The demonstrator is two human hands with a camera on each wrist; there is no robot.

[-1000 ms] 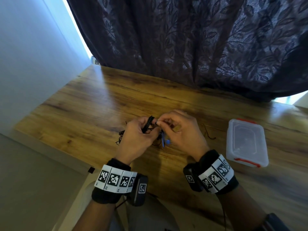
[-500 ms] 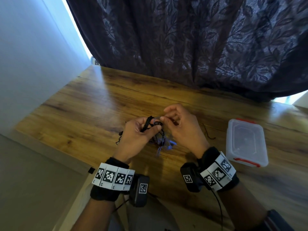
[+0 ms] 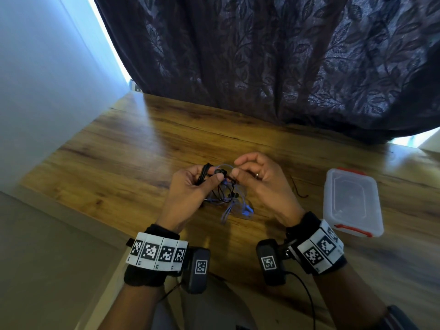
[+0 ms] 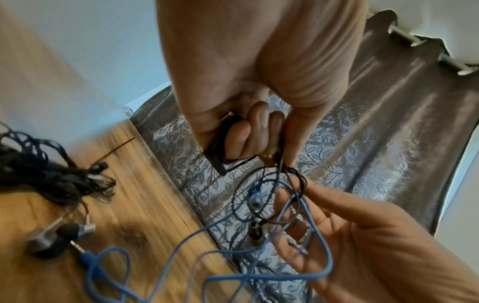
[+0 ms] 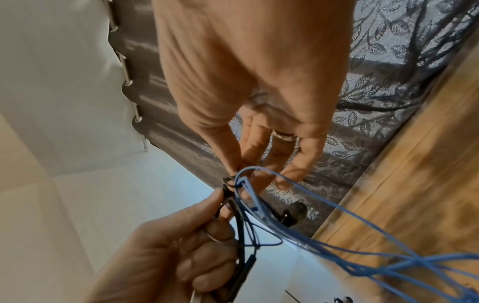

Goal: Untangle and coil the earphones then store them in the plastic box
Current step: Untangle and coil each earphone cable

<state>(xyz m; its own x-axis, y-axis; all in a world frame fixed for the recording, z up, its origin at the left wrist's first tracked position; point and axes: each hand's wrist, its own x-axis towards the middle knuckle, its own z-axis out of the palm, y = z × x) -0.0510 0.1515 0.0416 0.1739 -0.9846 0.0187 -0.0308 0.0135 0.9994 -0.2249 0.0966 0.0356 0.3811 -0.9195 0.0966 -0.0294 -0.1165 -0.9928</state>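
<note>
With our left hand [image 3: 190, 186] gripping the black cord [image 4: 269, 196] and our right hand [image 3: 259, 179] pinching its knot, the blue cord [image 3: 228, 210] had dropped looser, so untangling was progressing.

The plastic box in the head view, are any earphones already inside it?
No, the plastic box sits closed beside the right hand, and nothing shows inside it.

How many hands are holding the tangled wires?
2. The left hand grips black wire on the tangle's left; the right hand pinches the knot on its right. Neither is hidden.
</note>
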